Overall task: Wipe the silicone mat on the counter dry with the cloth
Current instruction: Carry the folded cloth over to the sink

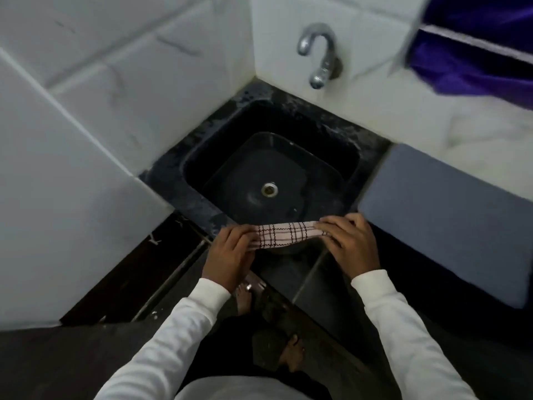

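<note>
One mat (450,215), one cloth (284,232), two hands

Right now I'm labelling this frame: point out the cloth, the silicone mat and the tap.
cloth (285,232): head view, middle of the checked strip between the hands.
silicone mat (450,215): head view, bare grey middle.
tap (320,53): head view, curved metal spout.

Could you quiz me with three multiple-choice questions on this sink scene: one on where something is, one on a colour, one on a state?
1. Where does the grey silicone mat lie?
A. in the sink
B. on the counter right of the sink
C. on the floor

2. The cloth is:
A. pale with dark checks
B. plain blue
C. green

3. The cloth is:
A. spread on the mat
B. hanging on the tap
C. held by both hands

Answers: B, the mat lies beside the basin; A, dark lines cross pale fabric; C, left hand and right hand grip its ends.
</note>
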Demonstrator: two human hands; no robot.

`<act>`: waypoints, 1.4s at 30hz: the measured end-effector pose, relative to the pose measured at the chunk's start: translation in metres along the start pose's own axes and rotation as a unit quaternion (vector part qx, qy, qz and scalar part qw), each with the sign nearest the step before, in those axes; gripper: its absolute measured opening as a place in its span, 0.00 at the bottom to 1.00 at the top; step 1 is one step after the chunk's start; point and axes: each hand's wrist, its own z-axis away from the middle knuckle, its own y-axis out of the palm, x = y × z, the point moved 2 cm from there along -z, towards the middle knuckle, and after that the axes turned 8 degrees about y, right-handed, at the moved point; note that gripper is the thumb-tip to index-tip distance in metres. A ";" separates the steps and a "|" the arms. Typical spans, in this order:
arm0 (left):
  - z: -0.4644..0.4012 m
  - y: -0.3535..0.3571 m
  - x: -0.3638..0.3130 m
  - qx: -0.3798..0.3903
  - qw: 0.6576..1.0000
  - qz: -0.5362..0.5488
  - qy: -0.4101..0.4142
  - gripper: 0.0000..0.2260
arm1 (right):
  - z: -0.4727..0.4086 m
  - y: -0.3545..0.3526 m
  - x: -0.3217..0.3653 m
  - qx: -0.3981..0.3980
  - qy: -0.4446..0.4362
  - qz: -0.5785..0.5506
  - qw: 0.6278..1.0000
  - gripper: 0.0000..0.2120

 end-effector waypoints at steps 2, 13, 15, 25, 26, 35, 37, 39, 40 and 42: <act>-0.002 -0.013 0.032 -0.012 0.998 -0.048 -0.044 0.13 | -0.048 0.024 0.020 -0.012 -0.037 -0.034 0.999 0.09; -0.066 -0.048 0.224 -0.005 0.974 -0.128 -0.185 0.13 | -0.277 0.183 0.096 0.108 0.016 -0.257 0.960 0.16; -0.075 -0.050 0.254 0.015 0.972 -0.145 -0.187 0.14 | -0.309 0.208 0.106 0.107 0.027 -0.287 0.951 0.16; -0.085 -0.014 0.354 0.150 0.956 -0.160 -0.197 0.20 | -0.395 0.338 0.127 0.170 0.040 -0.284 0.943 0.18; -0.082 -0.010 0.351 0.180 0.952 -0.159 -0.189 0.20 | -0.389 0.343 0.126 0.173 0.019 -0.258 0.950 0.18; -0.082 0.008 0.353 0.242 0.928 -0.079 -0.270 0.20 | -0.379 0.352 0.113 0.137 -0.060 -0.010 0.989 0.18; -0.087 0.005 0.347 0.248 0.927 -0.080 -0.271 0.21 | -0.378 0.347 0.112 0.166 -0.054 0.014 0.985 0.20; -0.087 0.004 0.342 0.251 0.925 -0.084 -0.271 0.22 | -0.375 0.344 0.108 0.195 -0.051 0.035 0.979 0.23; -0.089 0.003 0.339 0.251 0.924 -0.084 -0.275 0.22 | -0.373 0.341 0.107 0.210 -0.046 0.044 0.976 0.25; -0.091 0.002 0.335 0.235 0.924 -0.089 -0.289 0.22 | -0.370 0.336 0.105 0.222 -0.034 0.056 0.973 0.28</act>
